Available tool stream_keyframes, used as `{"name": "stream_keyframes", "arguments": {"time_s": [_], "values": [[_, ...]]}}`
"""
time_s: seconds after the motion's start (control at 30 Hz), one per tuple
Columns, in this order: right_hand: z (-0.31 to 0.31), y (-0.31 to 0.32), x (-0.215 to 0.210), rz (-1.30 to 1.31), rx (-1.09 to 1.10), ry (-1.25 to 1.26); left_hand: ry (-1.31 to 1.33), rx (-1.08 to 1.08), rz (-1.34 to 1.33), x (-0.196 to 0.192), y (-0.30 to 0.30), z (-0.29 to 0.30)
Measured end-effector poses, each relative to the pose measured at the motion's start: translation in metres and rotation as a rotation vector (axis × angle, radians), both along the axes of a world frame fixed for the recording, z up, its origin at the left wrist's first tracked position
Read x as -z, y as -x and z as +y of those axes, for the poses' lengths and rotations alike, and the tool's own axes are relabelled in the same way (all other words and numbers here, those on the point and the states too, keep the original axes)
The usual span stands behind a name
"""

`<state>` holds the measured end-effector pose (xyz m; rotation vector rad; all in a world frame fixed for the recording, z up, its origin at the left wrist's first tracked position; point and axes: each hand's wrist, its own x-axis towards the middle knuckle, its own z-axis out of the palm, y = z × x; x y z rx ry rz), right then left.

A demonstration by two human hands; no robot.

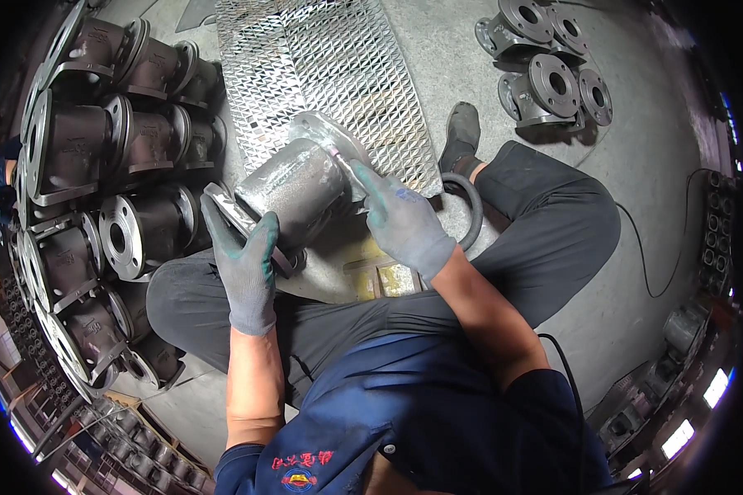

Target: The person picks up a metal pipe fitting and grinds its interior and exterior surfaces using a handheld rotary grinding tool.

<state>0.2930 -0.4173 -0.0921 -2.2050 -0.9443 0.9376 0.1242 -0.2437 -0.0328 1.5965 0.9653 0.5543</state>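
Observation:
A grey cast-metal flanged valve body [293, 186] lies tilted in front of me, one flange toward the upper right and the other at the lower left. My left hand [250, 268], in a grey glove with green fingertips, grips the lower-left flange, thumb on the near side. My right hand [404, 219], gloved alike, reaches to the upper-right flange with its index finger stretched along something slim. A small pinkish tip shows between that finger and the flange; what it belongs to is hidden by the hand. The flange's neck has pale smears.
Stacked flanged castings [70, 148] rise close on my left. Several more castings [549, 87] stand on the floor at the far right. A patterned metal sheet [330, 58] lies beyond the workpiece. A black ring [475, 210] rests by my right leg, and a cable [648, 285] runs further right.

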Motion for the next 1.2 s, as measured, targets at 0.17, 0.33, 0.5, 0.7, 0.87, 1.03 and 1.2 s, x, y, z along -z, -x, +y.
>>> {"name": "stream_keyframes", "arguments": {"time_s": [0.17, 0.33, 0.5, 0.7, 0.87, 1.03, 1.2], "values": [[-0.001, 0.002, 0.003, -0.023, -0.011, -0.017, 0.083, -0.062, -0.009, -0.004, -0.003, -0.001], [-0.003, 0.008, 0.005, -0.002, 0.038, -0.11, -0.022, -0.011, 0.056, 0.0, 0.002, 0.0], [0.002, 0.009, 0.001, 0.013, 0.054, -0.013, -0.044, -0.031, 0.06, -0.005, -0.005, -0.002], [-0.008, 0.002, -0.007, -0.01, -0.025, -0.001, 0.072, -0.072, 0.014, -0.01, -0.007, -0.007], [-0.016, 0.004, -0.013, -0.098, -0.095, -0.021, 0.073, -0.072, -0.004, 0.001, 0.0, -0.005], [0.002, 0.007, -0.028, -0.102, -0.11, 0.119, 0.201, -0.109, 0.005, -0.012, -0.005, -0.014], [-0.007, 0.012, -0.012, -0.13, -0.111, 0.067, 0.143, -0.082, -0.026, -0.008, -0.003, -0.015]]}}
